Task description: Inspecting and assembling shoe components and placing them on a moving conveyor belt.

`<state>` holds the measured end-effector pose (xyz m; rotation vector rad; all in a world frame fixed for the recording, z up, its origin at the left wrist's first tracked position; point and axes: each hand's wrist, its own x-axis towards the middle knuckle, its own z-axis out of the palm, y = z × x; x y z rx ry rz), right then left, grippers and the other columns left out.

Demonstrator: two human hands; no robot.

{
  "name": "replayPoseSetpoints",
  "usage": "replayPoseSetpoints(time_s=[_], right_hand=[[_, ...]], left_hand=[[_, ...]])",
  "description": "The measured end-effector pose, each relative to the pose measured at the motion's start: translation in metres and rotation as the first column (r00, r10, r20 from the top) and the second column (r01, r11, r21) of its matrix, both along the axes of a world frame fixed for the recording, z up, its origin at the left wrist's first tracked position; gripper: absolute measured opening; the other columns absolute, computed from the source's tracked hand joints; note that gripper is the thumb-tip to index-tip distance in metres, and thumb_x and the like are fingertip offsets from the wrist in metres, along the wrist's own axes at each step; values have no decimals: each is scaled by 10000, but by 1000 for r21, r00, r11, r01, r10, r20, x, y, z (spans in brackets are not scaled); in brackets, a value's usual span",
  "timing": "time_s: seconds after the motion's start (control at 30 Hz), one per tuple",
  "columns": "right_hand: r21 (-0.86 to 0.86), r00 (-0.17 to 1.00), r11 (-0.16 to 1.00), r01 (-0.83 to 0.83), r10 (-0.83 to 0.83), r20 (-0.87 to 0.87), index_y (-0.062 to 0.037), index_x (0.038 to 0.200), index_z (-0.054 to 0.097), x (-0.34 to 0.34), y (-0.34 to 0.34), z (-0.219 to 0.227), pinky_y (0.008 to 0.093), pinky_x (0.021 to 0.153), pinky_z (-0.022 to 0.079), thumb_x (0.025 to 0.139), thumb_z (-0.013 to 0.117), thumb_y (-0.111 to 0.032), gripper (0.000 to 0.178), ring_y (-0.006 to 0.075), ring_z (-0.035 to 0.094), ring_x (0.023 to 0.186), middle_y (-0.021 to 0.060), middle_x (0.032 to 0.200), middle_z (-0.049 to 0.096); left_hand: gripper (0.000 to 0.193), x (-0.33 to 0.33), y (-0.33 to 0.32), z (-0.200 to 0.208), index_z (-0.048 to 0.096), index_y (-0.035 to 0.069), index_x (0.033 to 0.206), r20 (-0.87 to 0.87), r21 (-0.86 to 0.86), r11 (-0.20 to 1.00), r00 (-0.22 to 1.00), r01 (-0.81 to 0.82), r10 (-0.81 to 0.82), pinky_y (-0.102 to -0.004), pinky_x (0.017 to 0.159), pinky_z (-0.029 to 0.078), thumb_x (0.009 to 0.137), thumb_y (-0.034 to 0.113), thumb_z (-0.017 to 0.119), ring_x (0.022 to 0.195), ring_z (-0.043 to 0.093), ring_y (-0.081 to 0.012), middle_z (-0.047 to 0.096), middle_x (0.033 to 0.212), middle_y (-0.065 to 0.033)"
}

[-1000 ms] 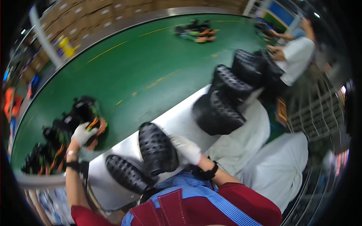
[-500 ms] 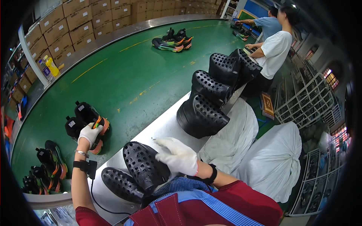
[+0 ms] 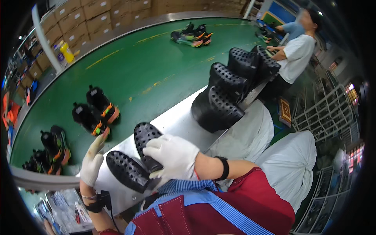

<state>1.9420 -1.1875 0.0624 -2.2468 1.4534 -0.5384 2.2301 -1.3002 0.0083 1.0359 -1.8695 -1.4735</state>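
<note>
The black perforated shoe mould [image 3: 145, 143] stands on the white bench [image 3: 178, 121] right in front of the person, its long axis running away from the body and leaning slightly to the left. The right hand [image 3: 172, 154], in a white glove, lies over the mould's near end from the right side, fingers curled round it in a grip; it is the nearer hand to this piece. A second black mould [image 3: 126, 171] lies just beside it to the left, its long axis slanting across the bench edge, touching or nearly touching the first at the near end.

The left hand [image 3: 93, 160], also gloved, is held flat and open with fingers stretched upward, at the left edge of the bench next to the second mould; whether it touches that mould I cannot tell. Its forearm rises steeply from below, while the right forearm comes in almost level from the right.

Beyond the left hand, a pair of black and orange shoes [image 3: 96, 111] rests on the green conveyor belt [image 3: 156, 66]. Farther along the bench stands a stack of larger black moulds [image 3: 231, 90].
</note>
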Motion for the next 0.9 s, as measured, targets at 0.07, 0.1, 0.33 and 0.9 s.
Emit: replayPoseSetpoints(time_s=[0.07, 0.1, 0.33, 0.9], right_hand=[[56, 998, 997, -60, 62, -33, -21, 1080, 619, 0, 0, 10, 412, 906, 463, 633, 803, -331, 574, 343, 593, 1007, 157, 1078, 621], [35, 998, 998, -55, 56, -33, -16, 1059, 620, 2, 2, 8, 412, 887, 469, 613, 812, -326, 576, 345, 596, 986, 158, 1054, 625], [-211, 993, 977, -19, 42, 107, -12, 998, 610, -17, 7, 21, 408, 881, 465, 499, 907, -285, 641, 346, 570, 968, 158, 1040, 618], [-128, 933, 992, 13, 34, 358, 42, 1247, 539, 19, -106, 71, 334, 893, 496, 670, 837, -248, 712, 251, 600, 1067, 195, 1197, 579]], left_hand=[[670, -14, 23, -10, 388, -32, 1408, -63, -27, 1000, 998, -17, 15, -352, 1110, 299, 779, 126, 557, 1323, 417, -268, 426, 1441, -186], [676, -22, 31, -12, 393, -17, 1408, 64, -144, 990, 998, 5, 4, -361, 1109, 302, 779, 150, 574, 1323, 415, -285, 429, 1431, -190], [727, -65, 20, -15, 453, 29, 1374, 243, -349, 935, 970, 58, 31, -387, 1083, 346, 771, 361, 687, 1282, 431, -363, 468, 1364, -226], [516, -76, -46, 60, 354, -11, 1386, -835, 264, 829, 548, 493, -59, -438, 1080, 384, 951, 229, 494, 1214, 527, -306, 508, 1327, -207]])
